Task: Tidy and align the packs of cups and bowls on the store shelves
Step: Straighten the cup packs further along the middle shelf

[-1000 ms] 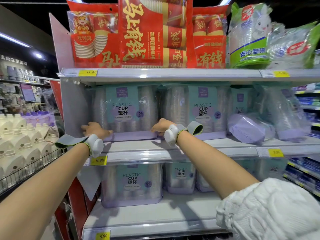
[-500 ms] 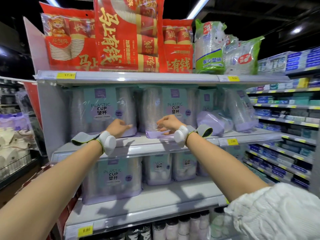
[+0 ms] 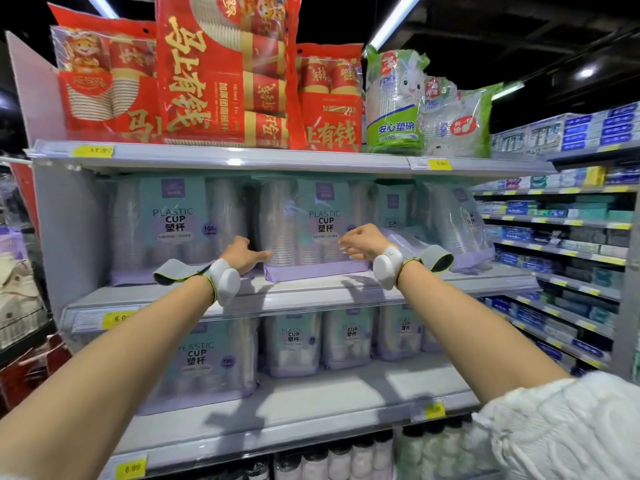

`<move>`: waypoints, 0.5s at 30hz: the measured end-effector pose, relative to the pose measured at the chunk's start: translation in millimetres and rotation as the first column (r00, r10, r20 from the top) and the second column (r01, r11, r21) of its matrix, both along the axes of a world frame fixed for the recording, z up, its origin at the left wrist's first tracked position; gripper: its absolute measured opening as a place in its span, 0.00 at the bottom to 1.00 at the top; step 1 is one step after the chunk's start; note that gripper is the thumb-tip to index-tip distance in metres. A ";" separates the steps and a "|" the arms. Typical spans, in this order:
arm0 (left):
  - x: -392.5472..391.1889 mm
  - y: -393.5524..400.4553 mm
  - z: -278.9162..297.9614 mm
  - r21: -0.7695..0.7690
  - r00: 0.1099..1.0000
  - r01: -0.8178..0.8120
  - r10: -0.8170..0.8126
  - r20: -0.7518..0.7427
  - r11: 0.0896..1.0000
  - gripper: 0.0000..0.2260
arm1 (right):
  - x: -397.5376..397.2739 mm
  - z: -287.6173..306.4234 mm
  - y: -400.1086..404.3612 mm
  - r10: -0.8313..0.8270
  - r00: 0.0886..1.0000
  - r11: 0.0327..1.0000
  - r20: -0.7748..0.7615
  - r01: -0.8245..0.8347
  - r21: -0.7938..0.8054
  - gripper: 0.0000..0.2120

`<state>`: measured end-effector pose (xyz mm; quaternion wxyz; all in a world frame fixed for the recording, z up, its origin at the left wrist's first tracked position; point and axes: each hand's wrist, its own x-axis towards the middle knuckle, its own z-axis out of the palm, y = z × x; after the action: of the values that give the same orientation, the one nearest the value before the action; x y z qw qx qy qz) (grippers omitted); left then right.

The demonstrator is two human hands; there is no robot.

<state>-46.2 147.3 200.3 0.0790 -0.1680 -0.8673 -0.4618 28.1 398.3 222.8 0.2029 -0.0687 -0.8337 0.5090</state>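
1. Cup pack (image 3: pixel 308 230): mid shelf (image 3: pixel 311 292), centre, upright, turned a bit off the edge.
2. L hand (image 3: pixel 242 254): fingers straight, together, tips touching pack's lower-left.
3. R hand (image 3: pixel 363 240): fingers loosely curled at pack's right side; grip can't tell.
4. Next pack (image 3: pixel 173 226) just left.

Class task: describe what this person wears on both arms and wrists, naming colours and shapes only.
Each wrist carries a rounded white device on a grey strap edged in yellow-green, its loose end sticking out: left wrist device, right wrist device. Both forearms are bare; a white textured knit sleeve covers the right upper arm.
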 end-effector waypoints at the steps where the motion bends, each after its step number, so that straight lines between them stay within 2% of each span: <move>1: -1.1 3.4 0.4 0.007 1.000 -0.002 0.002 0.009 1.000 0.36 | -3.8 0.3 6.9 -0.004 1.000 1.000 -0.009 0.004 0.003 0.19; 3: -7.1 7.0 -0.8 0.018 1.000 0.011 -0.012 0.027 1.000 0.45 | -5.4 2.8 15.5 -0.019 1.000 1.000 -0.018 0.019 0.005 0.18; 5: -20.5 16.7 -4.2 0.036 0.999 0.000 -0.001 0.039 0.999 0.55 | -7.9 7.7 27.7 -0.057 0.998 0.998 0.003 0.057 0.015 0.11; 8: -13.0 26.8 -4.3 0.074 0.998 -0.009 0.004 0.055 0.997 0.50 | -10.0 10.8 37.7 -0.102 0.994 0.993 -0.031 0.104 0.049 0.21; 11: -6.4 42.1 -5.0 0.105 0.998 -0.035 0.029 0.064 0.994 0.52 | -24.3 9.2 57.0 -0.124 0.992 0.991 -0.028 0.125 0.050 0.18; 12: -8.9 45.7 -6.2 0.117 0.998 -0.039 0.033 0.057 0.992 0.54 | -29.2 8.6 62.4 -0.115 0.993 0.993 -0.024 0.116 0.015 0.13; 13: -9.4 48.7 -7.4 0.120 0.998 -0.048 0.044 0.040 0.992 0.54 | -33.3 8.6 66.6 -0.097 0.995 0.995 -0.036 0.096 -0.020 0.14; 15: -11.3 54.1 -12.0 0.134 0.997 -0.078 0.073 0.036 0.988 0.53 | -39.3 9.5 71.6 -0.081 0.995 0.994 -0.055 0.076 -0.082 0.28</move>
<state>-57.5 201.4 188.3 0.0942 -0.1222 -0.8409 -0.5188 -11.2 469.9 232.2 0.2440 -0.0948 -0.8032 0.5351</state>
